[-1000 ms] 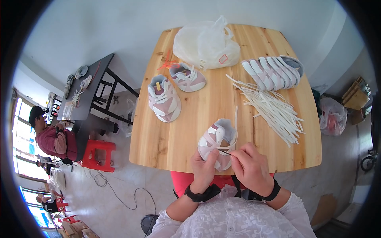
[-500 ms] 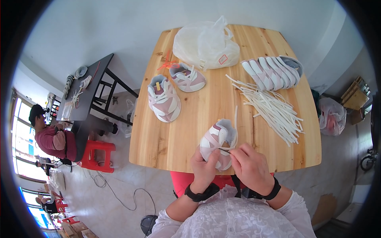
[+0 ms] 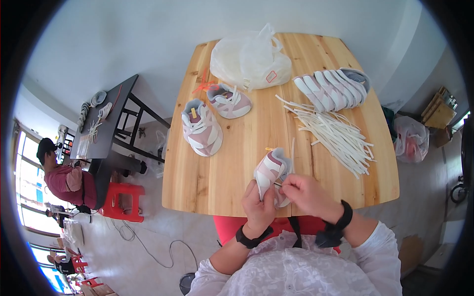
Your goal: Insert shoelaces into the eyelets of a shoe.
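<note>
at the near edge of the surface (image 3: pixel 217 182) a small pink-and-white shoe (image 3: pixel 270 170) is gripped by the closed left hand (image 3: pixel 258 204), steadying it, while a white lace end (image 3: pixel 279 184) is pinched by the right hand (image 3: pixel 306 195); loose white laces (image 3: pixel 340 135) lie toward the right edge.

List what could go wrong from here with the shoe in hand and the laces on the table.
1. The shoe sits at the table's near edge, held by the left hand while the right hand pinches at it; a slip might drop it to the floor.
2. The loose pile of white laces lies by the right forearm; a sweep could scatter or tangle them.
</note>
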Available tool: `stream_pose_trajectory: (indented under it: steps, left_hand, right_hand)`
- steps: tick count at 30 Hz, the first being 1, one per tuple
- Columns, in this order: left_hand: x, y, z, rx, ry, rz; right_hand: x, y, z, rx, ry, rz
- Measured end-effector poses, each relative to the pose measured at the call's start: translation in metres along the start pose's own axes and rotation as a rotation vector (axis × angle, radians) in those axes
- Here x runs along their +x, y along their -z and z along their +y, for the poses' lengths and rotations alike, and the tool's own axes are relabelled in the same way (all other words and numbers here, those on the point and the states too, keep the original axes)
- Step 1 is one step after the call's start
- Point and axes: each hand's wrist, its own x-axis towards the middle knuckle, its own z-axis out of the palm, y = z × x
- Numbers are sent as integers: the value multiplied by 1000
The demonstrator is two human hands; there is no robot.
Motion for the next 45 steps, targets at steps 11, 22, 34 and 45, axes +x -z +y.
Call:
stream_pose_trajectory:
  steps: [11,22,34,45]
  left_hand:
    - [-2,-3,-4,39,-58,-36]
    - [-2,-3,-8,7,-28,-63]
    - [0,-10,-8,-89,91,-10]
    - [2,-16,10,105,-120,4]
  right_hand:
    - [2,-9,12,202,-159,-70]
    - [-4,-23,6,-281,157,166]
    - [-4,-10,-12,-432,155,116]
    - [-16,-26,-1,-387,136,261]
